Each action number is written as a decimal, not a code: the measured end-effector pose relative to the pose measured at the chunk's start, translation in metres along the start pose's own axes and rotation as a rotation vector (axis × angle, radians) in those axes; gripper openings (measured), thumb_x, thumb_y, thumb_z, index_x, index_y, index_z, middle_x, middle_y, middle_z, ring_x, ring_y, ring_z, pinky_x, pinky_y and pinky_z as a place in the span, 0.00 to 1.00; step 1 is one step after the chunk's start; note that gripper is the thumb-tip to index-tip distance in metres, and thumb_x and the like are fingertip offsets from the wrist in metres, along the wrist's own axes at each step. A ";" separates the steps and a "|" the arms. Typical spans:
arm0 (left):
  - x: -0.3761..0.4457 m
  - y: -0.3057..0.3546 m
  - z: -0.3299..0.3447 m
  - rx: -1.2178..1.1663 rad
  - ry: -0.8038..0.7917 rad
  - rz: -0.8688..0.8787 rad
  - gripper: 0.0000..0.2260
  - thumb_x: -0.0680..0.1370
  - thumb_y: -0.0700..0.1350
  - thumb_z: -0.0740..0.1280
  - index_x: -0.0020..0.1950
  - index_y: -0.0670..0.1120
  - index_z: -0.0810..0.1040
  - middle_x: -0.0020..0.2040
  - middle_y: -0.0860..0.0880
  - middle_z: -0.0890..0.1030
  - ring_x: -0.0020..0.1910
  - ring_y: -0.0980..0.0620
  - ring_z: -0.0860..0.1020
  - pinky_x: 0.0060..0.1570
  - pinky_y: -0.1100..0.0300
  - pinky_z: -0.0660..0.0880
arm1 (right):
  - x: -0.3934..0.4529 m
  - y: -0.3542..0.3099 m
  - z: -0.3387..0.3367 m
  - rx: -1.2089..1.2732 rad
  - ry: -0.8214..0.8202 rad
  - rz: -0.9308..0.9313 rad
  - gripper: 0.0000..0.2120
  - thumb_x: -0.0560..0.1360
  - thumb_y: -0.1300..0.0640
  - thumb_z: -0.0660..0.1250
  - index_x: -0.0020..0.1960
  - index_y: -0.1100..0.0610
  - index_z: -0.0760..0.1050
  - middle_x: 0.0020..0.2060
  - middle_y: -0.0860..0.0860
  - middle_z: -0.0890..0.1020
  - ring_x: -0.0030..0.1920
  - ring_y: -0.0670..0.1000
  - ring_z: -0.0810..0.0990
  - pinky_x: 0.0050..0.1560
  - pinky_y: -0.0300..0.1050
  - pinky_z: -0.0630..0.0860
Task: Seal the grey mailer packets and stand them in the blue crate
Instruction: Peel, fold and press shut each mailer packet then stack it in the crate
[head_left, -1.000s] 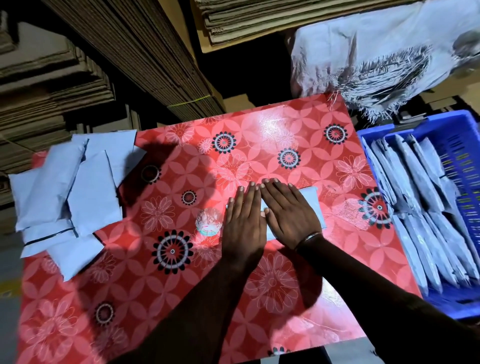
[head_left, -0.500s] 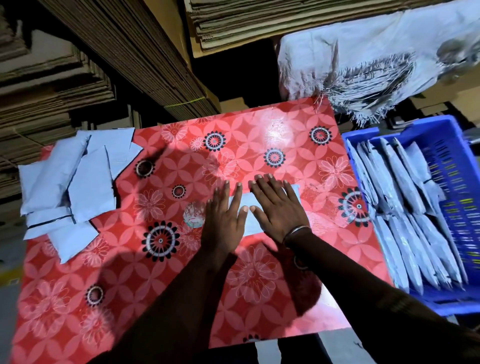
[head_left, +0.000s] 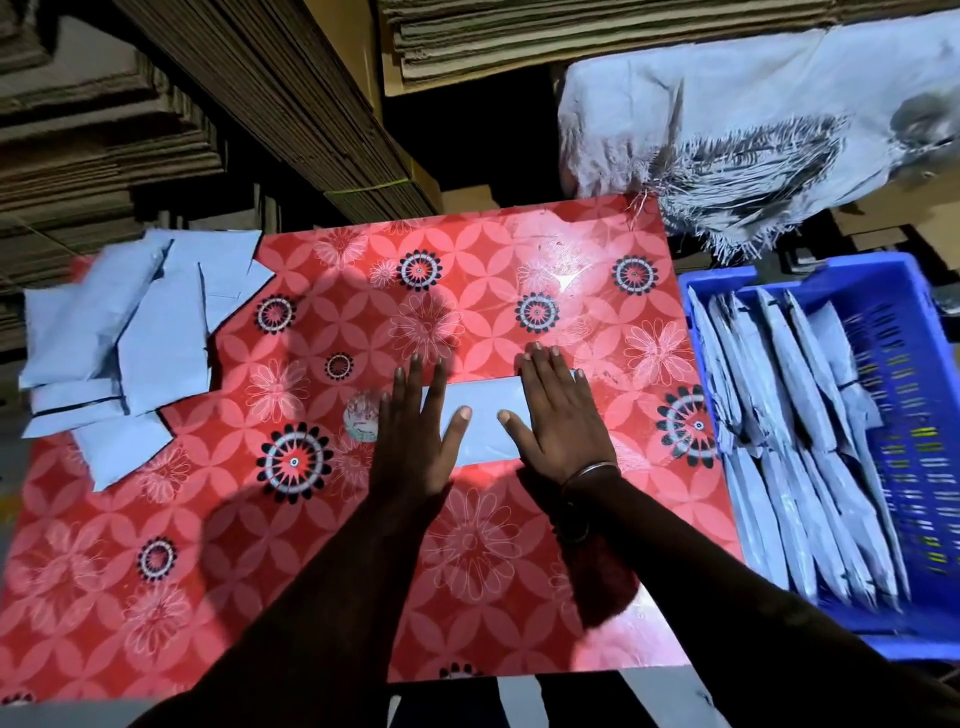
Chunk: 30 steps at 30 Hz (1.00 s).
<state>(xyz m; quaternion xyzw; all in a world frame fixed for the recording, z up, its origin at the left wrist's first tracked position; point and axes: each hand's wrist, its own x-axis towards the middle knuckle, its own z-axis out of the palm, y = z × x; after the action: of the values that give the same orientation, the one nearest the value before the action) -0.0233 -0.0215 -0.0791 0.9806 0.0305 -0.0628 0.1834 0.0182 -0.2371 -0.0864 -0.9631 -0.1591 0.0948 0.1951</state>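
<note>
Both hands have slid apart along the grey packet (head_left: 485, 418) lying flat near the middle of the table (head_left: 322, 587). Left hand (head_left: 415, 441) presses its left end with spread, straight fingers; right hand (head_left: 561, 421) presses its right end, fingers straight. More packets (head_left: 135, 343) lie heaped at the table's left edge. Off its right edge, the blue crate (head_left: 914, 415) holds upright packets. No writing is readable.

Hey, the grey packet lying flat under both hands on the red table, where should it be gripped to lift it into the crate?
Probably its right short end. The packet lies flat and thin, long side across the red table, so the right hand, already on that end, could pinch the edge from the right, nearest the blue crate. The left hand presses the other end.
</note>
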 end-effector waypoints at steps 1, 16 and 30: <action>-0.001 0.000 -0.001 -0.010 0.005 0.005 0.31 0.85 0.61 0.54 0.84 0.59 0.43 0.85 0.52 0.42 0.84 0.48 0.41 0.80 0.38 0.51 | -0.001 0.001 0.000 0.006 -0.004 -0.002 0.35 0.83 0.36 0.50 0.83 0.53 0.45 0.82 0.49 0.45 0.81 0.49 0.38 0.80 0.56 0.45; -0.003 -0.010 0.001 -0.049 0.078 0.063 0.28 0.86 0.56 0.51 0.85 0.54 0.47 0.85 0.52 0.45 0.84 0.49 0.44 0.81 0.41 0.50 | -0.008 0.019 -0.011 0.029 -0.026 0.031 0.33 0.84 0.36 0.46 0.83 0.49 0.41 0.82 0.48 0.42 0.80 0.47 0.36 0.81 0.54 0.44; 0.017 -0.012 -0.031 0.185 -0.221 -0.064 0.48 0.71 0.77 0.39 0.83 0.50 0.59 0.84 0.43 0.55 0.82 0.40 0.57 0.77 0.35 0.50 | -0.009 0.015 -0.049 -0.051 -0.237 0.162 0.42 0.78 0.29 0.54 0.82 0.47 0.42 0.82 0.51 0.44 0.81 0.57 0.42 0.79 0.61 0.46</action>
<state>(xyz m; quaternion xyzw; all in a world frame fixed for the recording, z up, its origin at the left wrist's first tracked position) -0.0044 0.0011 -0.0571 0.9789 0.0354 -0.1787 0.0924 0.0261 -0.2701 -0.0474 -0.9595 -0.1049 0.2195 0.1422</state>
